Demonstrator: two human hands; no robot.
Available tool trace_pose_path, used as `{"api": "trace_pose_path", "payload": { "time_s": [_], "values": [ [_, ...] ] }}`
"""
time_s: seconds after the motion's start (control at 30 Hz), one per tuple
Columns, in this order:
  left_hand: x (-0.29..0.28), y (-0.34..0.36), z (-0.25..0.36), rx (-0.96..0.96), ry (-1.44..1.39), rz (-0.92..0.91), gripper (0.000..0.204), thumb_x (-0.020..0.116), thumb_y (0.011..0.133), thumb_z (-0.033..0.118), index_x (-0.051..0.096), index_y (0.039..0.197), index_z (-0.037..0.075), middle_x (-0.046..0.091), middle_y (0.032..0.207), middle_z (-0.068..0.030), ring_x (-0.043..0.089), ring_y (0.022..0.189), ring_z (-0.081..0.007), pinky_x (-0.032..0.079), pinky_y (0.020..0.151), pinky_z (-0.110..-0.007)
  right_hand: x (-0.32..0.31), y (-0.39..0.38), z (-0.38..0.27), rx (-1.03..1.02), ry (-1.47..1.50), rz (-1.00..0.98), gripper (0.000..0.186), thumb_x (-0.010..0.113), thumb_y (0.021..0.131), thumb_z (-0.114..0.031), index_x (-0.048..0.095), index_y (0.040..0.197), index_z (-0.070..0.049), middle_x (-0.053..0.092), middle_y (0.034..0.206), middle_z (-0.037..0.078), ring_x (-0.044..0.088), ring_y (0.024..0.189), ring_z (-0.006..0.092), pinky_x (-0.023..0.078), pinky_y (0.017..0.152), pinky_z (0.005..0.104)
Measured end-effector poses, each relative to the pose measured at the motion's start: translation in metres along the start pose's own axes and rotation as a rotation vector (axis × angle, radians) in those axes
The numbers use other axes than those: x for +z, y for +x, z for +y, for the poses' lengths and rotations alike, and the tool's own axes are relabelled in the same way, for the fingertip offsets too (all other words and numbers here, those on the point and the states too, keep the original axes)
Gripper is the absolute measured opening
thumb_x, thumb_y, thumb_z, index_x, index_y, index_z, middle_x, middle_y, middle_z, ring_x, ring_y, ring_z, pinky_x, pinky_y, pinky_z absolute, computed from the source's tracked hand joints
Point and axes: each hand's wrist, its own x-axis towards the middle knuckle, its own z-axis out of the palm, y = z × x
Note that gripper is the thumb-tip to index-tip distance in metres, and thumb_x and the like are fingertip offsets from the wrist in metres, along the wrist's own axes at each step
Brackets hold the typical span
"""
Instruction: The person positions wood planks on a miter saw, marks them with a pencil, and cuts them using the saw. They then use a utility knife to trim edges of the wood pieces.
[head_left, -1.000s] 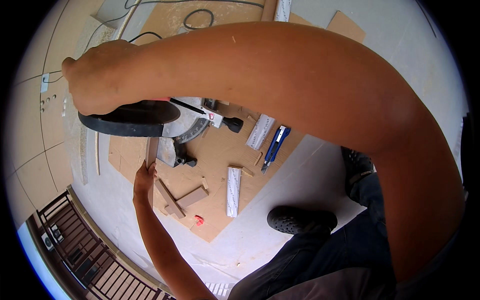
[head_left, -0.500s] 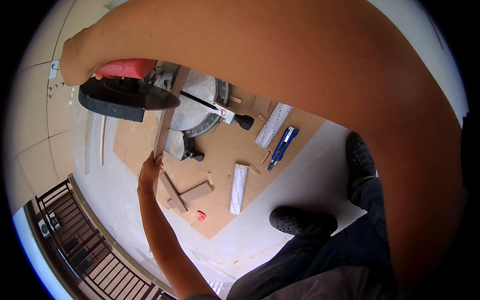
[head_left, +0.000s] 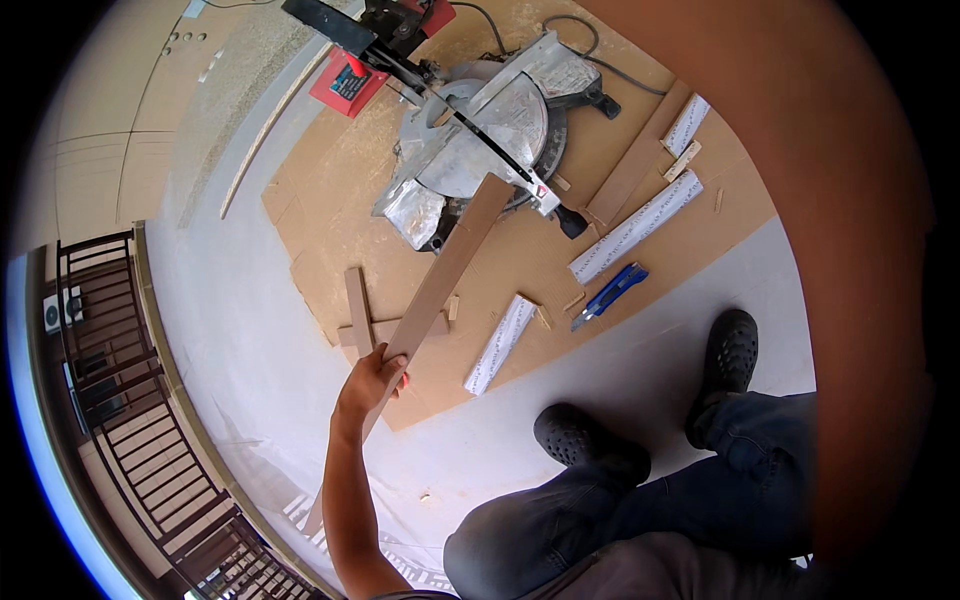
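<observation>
My left hand is closed around a long, narrow brown board. The board slants up to the right, and its far end overlaps the front of the miter saw. Above the saw's round metal table, the saw head with its red housing is tilted up at the back. My right forearm crosses the right side of the picture, but its hand is out of sight. Two short brown offcuts lie crossed beside the held board.
On the cardboard sheet are a blue utility knife, white-printed strips, another brown board and small wood scraps. My shoes stand near its edge. A railing runs along the left.
My left hand has pulled the board off the saw table toward me and to the right. My right hand has left the saw head, which now stands raised. The view has shifted.
</observation>
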Motion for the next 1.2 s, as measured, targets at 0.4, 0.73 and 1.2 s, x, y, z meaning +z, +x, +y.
{"api": "trace_pose_path", "payload": {
  "time_s": [0.4,0.73,1.2],
  "values": [
    [0.108,-0.113,-0.048,-0.110,-0.497,-0.184,0.049,0.057,0.107,0.042,0.058,0.124,-0.004,0.064,0.077,-0.0098,0.062,0.064,-0.0183,0.053,0.063,-0.033,-0.005,0.053,-0.012,0.192,0.060,0.007,0.042,0.057,0.103,-0.034,0.064,0.094,0.006,0.066,0.069,0.019,0.063,0.051,0.0283,0.056,0.050,0.0416],
    [0.178,-0.147,-0.053,-0.048,-0.602,-0.034,0.050,0.058,0.106,0.042,0.058,0.129,-0.002,0.067,0.085,-0.0100,0.064,0.074,-0.0170,0.053,0.072,-0.032,0.002,0.033,-0.006,0.067,0.136,0.050,0.034,0.060,0.098,-0.025,0.066,0.083,0.006,0.065,0.065,0.019,0.064,0.049,0.0281,0.054,0.046,0.0418],
    [0.314,-0.233,0.076,-0.240,-0.562,0.451,0.045,0.059,0.105,0.037,0.066,0.118,-0.006,0.072,0.091,-0.0125,0.067,0.084,-0.0188,0.054,0.079,-0.032,0.004,0.050,-0.002,0.087,0.572,-0.169,0.012,0.061,0.089,-0.007,0.059,0.099,0.000,0.054,0.079,0.018,0.056,0.053,0.0285,0.049,0.041,0.0453]
  ]
}}
